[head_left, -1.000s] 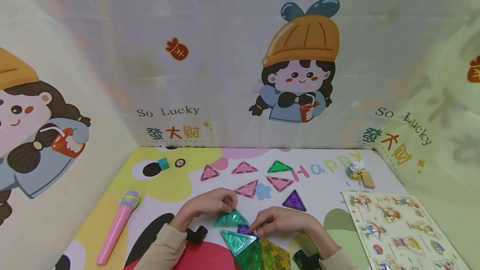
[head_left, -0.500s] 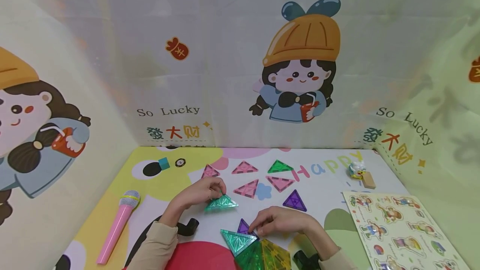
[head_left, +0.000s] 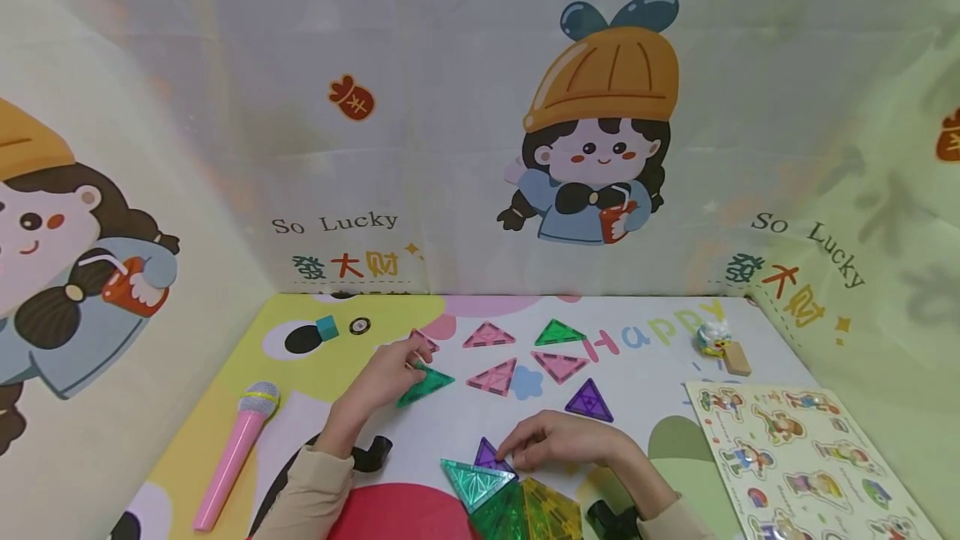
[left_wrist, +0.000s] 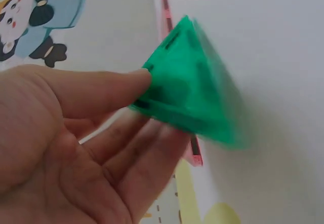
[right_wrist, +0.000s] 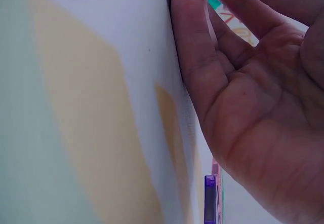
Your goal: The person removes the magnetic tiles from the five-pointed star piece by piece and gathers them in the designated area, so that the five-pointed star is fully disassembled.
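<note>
In the head view my left hand [head_left: 386, 375] is raised at the middle left of the table, pinching a green triangular magnetic tile [head_left: 426, 383]. The left wrist view has this tile [left_wrist: 185, 84] tilted and blurred, its corner between thumb and fingers. At the front, my right hand [head_left: 562, 442] rests with relaxed fingers, the fingertips touching a small purple triangle tile [head_left: 487, 452]. That tile adjoins a group of a teal triangle [head_left: 476, 483], a green tile [head_left: 498, 515] and a yellow tile [head_left: 551, 511]. In the right wrist view, what lies under the fingertips is hidden.
Several loose triangle tiles lie farther back, among them a pink one [head_left: 489, 335], a green one [head_left: 559, 333] and a purple one [head_left: 589, 401]. A toy microphone [head_left: 238, 448] lies at left, a sticker sheet [head_left: 802, 457] at right, a small figurine [head_left: 714, 340] behind it.
My left hand has carried the green tile away from the tile group, back and to the left, and the tile has turned. The right hand has stayed in place.
</note>
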Demonstrator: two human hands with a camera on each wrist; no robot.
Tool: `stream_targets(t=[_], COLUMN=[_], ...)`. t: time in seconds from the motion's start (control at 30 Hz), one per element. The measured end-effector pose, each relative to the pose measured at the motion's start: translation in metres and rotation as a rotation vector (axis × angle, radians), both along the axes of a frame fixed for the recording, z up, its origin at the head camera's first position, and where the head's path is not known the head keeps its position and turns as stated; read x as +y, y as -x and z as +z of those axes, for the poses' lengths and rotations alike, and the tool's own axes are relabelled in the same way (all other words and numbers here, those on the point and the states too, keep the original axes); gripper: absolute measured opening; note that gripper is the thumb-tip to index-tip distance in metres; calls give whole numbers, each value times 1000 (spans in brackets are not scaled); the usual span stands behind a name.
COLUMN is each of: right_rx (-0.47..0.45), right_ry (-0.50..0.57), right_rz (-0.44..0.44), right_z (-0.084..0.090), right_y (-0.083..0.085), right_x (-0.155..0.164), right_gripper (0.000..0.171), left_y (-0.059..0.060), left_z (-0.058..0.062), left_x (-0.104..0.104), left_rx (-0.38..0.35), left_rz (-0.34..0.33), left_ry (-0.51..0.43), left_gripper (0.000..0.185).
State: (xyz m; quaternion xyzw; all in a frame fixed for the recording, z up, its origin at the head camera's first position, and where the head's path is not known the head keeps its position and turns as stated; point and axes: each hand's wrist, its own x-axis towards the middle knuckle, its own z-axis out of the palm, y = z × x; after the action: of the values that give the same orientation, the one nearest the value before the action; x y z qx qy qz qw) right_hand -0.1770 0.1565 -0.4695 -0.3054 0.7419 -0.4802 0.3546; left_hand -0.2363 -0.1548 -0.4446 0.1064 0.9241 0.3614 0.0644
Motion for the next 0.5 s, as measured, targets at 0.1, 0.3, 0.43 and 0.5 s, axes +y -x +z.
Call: stream_targets(t=[0.1, 0.3, 0.43, 0.5], right_rx=[-13, -28, -38, -38], right_ry=[10, 17, 14, 13], right_rz=[-3, -13, -22, -23], right_z=[0, 2, 3, 3], right_y=[0, -2, -2, -2], right_x=[0, -1, -1, -1], right_gripper=[28, 28, 28, 27], left_y=[-1, -2, -3, -5], left_z=[-2, -4, 0, 3], left_x=[2, 4, 4, 5], left_rx=[18, 77, 110, 109], left_rz=[20, 57, 84, 84], left_ry=[73, 165, 159, 138], left_gripper=[15, 21, 24, 23])
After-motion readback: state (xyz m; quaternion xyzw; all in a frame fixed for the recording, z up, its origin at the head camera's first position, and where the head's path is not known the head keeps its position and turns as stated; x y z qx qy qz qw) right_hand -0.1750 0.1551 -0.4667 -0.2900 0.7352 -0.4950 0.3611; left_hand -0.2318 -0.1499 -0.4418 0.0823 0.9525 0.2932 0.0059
